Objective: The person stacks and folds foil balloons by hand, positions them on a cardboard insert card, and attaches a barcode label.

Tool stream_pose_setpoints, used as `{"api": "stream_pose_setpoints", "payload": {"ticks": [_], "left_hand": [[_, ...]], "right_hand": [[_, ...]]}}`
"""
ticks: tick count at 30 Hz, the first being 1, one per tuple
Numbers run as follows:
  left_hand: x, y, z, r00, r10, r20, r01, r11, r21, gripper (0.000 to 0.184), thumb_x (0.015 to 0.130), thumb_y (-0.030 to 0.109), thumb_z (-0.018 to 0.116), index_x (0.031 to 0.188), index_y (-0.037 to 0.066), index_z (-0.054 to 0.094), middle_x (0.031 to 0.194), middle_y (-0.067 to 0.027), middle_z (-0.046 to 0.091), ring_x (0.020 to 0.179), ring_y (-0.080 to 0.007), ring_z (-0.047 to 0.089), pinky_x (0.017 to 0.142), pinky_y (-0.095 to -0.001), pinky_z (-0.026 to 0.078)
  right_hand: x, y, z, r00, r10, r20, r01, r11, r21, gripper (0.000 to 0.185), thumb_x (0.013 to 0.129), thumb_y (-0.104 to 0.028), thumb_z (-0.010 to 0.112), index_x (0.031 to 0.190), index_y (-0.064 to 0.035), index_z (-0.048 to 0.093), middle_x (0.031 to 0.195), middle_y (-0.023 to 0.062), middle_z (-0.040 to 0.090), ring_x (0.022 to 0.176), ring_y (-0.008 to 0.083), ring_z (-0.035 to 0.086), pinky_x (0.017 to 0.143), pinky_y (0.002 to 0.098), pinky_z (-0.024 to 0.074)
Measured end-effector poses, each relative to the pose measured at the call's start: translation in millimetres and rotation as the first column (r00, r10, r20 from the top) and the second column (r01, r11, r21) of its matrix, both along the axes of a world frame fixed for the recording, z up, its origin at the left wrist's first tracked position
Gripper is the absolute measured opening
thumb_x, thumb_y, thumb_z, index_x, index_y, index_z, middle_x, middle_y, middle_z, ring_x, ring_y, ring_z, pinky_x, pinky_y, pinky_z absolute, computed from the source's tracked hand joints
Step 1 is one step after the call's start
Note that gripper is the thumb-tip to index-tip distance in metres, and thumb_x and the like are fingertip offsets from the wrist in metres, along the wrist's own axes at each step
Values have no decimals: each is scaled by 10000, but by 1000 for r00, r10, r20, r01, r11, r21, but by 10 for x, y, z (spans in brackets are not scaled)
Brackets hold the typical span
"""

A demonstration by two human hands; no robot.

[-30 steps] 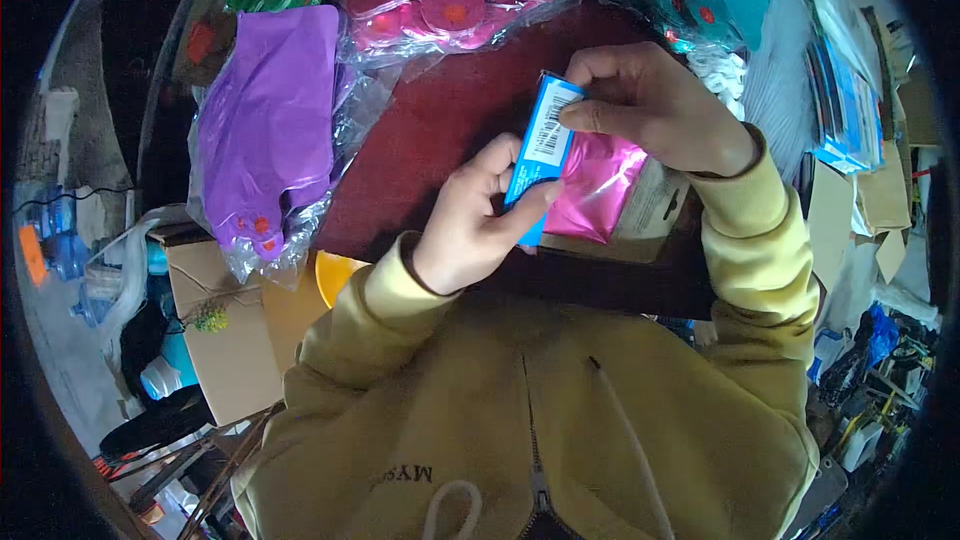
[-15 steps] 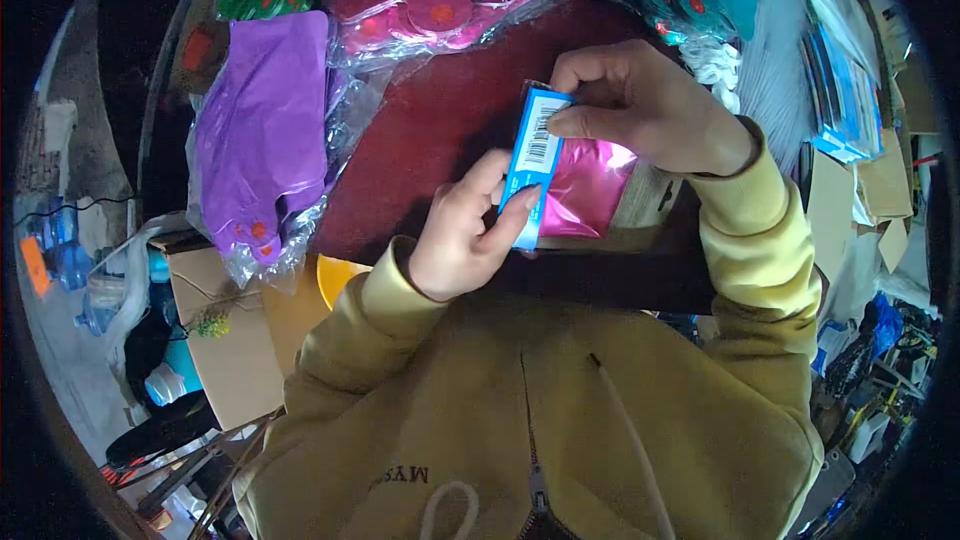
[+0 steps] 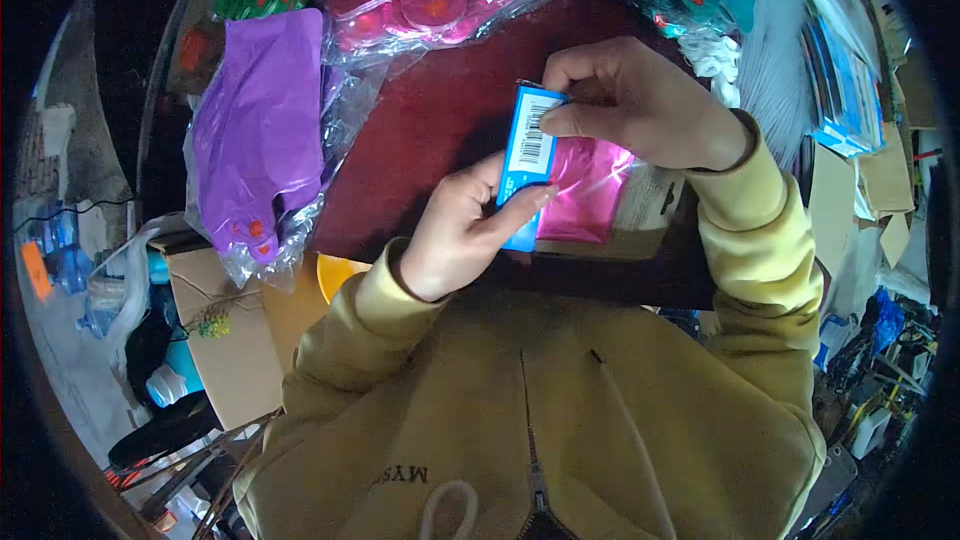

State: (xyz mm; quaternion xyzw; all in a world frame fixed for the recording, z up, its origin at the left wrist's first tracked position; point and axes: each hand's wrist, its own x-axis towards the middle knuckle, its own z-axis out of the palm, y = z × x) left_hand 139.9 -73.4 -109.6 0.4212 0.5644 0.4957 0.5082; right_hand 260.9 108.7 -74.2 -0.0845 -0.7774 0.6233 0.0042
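Left hand [image 3: 455, 232] and right hand [image 3: 640, 105] pinch a blue card [image 3: 530, 145], perhaps attached to pink foil [image 3: 588, 195]. Red tabletop [image 3: 440, 110] stretches leftward, where plastic-wrapped purple sheets [image 3: 262, 110] line its edge.

The light is dim and uneven — glare streaks the pink packet [image 3: 588, 198] — with fisheye-curved, black corners.

The pink packet [image 3: 588, 198] looks glossy, the blue card [image 3: 528, 145] smooth.

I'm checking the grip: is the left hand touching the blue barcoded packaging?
Touching: the head view shows the left hand, its thumb lying across the blue barcoded packaging below the white label.
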Motion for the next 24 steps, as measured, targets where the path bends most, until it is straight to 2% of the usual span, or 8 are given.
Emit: {"api": "stream_pose_setpoints", "payload": {"ticks": [3, 6, 8, 9, 12, 19, 21, 24], "left_hand": [[-16, -8, -31, 989, -21, -146, 41, 990, 138, 179, 908, 96, 599, 1079, 47, 580, 797, 26, 600, 693, -37, 554, 544, -192, 471], [-13, -28, 80, 991, -103, -83, 103, 995, 1, 164, 923, 121, 585, 1070, 47, 581, 791, 20, 586, 688, -48, 552, 576, -213, 497], [1, -41, 103, 985, -32, 169, 48, 995, -93, 156, 940, 114, 553, 1071, 30, 565, 800, -1, 584, 666, -73, 578, 617, -241, 517], [-13, -54, 94, 985, -33, 169, 50, 994, -94, 156, 940, 114, 553, 1071, 30, 565, 800, -1, 584, 666, -73, 578, 617, -241, 517], [-101, -120, 54, 925, -134, 355, 156, 987, -34, 174, 954, 42, 483, 1121, -2, 503, 866, -39, 592, 748, -125, 633, 655, -263, 521], [-101, -143, -32, 927, -198, 319, 184, 980, 74, 191, 941, 9, 477, 1131, 8, 496, 925, -44, 574, 773, -117, 616, 671, -270, 534], [-87, -149, -87, 974, -165, 155, 149, 983, 109, 269, 930, -19, 476, 1199, -22, 471, 962, -64, 598, 783, -136, 615, 629, -267, 534], [-35, -126, -63, 988, -88, 130, 80, 995, 63, 275, 920, -17, 507, 1194, -13, 489, 962, -44, 606, 779, -106, 602, 634, -255, 530]], "right_hand": [[1, -1, 31, 999, 14, 39, -14, 1000, 19, 74, 867, -48, 623, 881, 14, 585, 769, 16, 604, 735, 43, 510, 668, 231, 424], [10, 32, 49, 1000, -1, 8, 0, 999, 36, 75, 869, -57, 626, 879, 9, 591, 774, 5, 605, 728, 41, 508, 661, 228, 419], [19, 51, 29, 999, -34, 1, 34, 998, -43, 75, 872, -61, 625, 877, 7, 594, 777, 3, 608, 729, 39, 512, 661, 224, 421], [22, 56, 16, 998, -65, -3, 64, 990, -123, 75, 875, -65, 624, 876, 5, 597, 780, 1, 611, 729, 37, 515, 662, 219, 424], [-4, 56, 2, 1000, 4, 3, -3, 998, -57, 68, 877, -59, 620, 881, 5, 596, 787, 8, 619, 738, 37, 529, 674, 211, 435], [7, 35, 110, 993, -19, 117, 39, 983, -177, 63, 874, -45, 618, 887, 8, 586, 799, 16, 624, 760, 42, 540, 697, 212, 445], [13, 37, 52, 999, -31, -5, 31, 997, -66, 57, 880, -41, 609, 886, 11, 584, 809, 18, 623, 766, 40, 540, 701, 208, 443], [12, 40, 22, 998, -34, -45, 29, 995, -100, 55, 882, -35, 603, 890, 15, 582, 821, 22, 624, 779, 42, 543, 709, 209, 445]]}}
